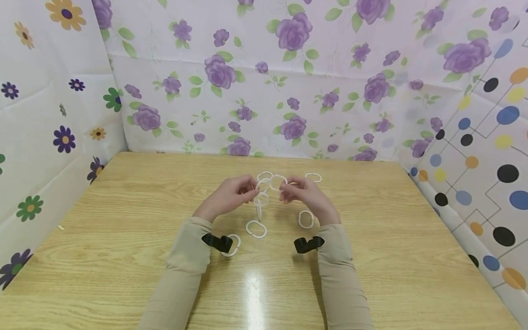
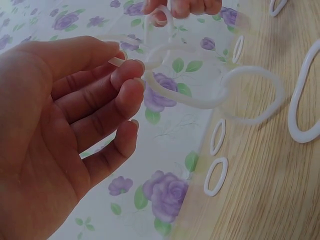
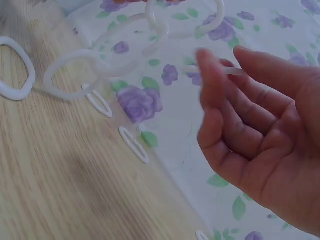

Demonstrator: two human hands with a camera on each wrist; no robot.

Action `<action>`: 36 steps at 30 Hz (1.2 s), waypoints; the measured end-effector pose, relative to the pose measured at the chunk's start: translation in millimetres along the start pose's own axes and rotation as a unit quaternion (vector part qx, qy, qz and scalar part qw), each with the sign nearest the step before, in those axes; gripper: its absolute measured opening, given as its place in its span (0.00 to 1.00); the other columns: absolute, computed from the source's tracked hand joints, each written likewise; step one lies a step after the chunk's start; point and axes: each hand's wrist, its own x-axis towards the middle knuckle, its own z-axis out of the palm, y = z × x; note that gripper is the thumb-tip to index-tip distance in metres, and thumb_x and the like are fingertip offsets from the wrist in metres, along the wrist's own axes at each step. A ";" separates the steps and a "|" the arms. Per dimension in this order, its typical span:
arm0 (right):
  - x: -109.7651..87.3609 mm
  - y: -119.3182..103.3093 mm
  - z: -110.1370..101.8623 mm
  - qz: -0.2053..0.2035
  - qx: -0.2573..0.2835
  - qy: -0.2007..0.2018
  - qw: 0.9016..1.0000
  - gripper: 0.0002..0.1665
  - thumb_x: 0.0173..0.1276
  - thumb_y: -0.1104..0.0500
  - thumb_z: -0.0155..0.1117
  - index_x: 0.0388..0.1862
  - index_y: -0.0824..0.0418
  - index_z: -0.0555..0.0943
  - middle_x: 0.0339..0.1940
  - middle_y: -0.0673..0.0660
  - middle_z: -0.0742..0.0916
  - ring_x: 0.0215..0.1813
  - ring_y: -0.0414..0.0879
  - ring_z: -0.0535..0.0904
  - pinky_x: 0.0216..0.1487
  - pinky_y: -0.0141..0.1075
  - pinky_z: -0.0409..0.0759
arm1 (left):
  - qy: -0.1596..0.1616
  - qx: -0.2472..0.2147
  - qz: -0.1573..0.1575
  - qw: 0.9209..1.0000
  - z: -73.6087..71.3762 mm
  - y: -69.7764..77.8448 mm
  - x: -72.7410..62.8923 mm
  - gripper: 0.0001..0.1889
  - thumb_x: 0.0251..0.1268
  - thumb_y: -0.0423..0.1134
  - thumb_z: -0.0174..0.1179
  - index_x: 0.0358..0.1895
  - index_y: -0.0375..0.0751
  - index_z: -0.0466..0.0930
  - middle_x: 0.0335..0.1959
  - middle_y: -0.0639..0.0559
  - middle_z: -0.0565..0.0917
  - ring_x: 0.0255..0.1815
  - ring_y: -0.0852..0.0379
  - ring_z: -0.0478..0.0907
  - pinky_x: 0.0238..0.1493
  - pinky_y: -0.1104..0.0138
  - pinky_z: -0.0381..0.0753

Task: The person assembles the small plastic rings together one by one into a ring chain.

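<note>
Above the table, my left hand (image 1: 231,196) pinches a white plastic oval link (image 1: 258,184) between thumb and fingertips. More white links (image 2: 278,86) hang from it in a short chain. Opposite, my right hand (image 1: 309,195) pinches another white link (image 1: 277,175) between thumb and forefinger; a thin piece of this link (image 3: 233,71) shows between the fingertips in the right wrist view. The two held links overlap in the head view, and I cannot tell whether they are hooked together. The remaining fingers of both hands curl loosely.
Several loose white links lie on the wooden table (image 1: 383,256): one link (image 1: 249,230) below the chain, one (image 1: 299,220) near the right wrist, one (image 1: 238,247) by the left wrist strap, and others farther back. Flowered cloth (image 1: 173,133) stands behind the table.
</note>
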 end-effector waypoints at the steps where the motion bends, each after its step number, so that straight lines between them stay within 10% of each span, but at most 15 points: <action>1: -0.4 -1.1 0.3 -0.001 -0.002 0.005 1.000 0.07 0.71 0.57 0.59 0.39 0.60 0.78 0.27 0.49 0.85 0.35 0.44 0.82 0.43 0.34 0.80 | 0.001 0.003 0.001 1.000 0.1 0.3 -0.2 0.05 0.71 0.41 0.56 0.40 0.45 0.76 0.31 0.48 0.84 0.34 0.46 0.80 0.34 0.66 0.75; 36: 0.9 -5.8 5.1 -0.012 0.032 -0.024 0.999 0.08 0.68 0.64 0.62 0.39 0.66 0.74 0.27 0.48 0.85 0.34 0.39 0.81 0.43 0.33 0.81 | 0.007 0.034 0.038 0.999 4.5 1.7 0.4 0.03 0.70 0.40 0.57 0.39 0.45 0.78 0.32 0.42 0.85 0.32 0.47 0.80 0.31 0.67 0.74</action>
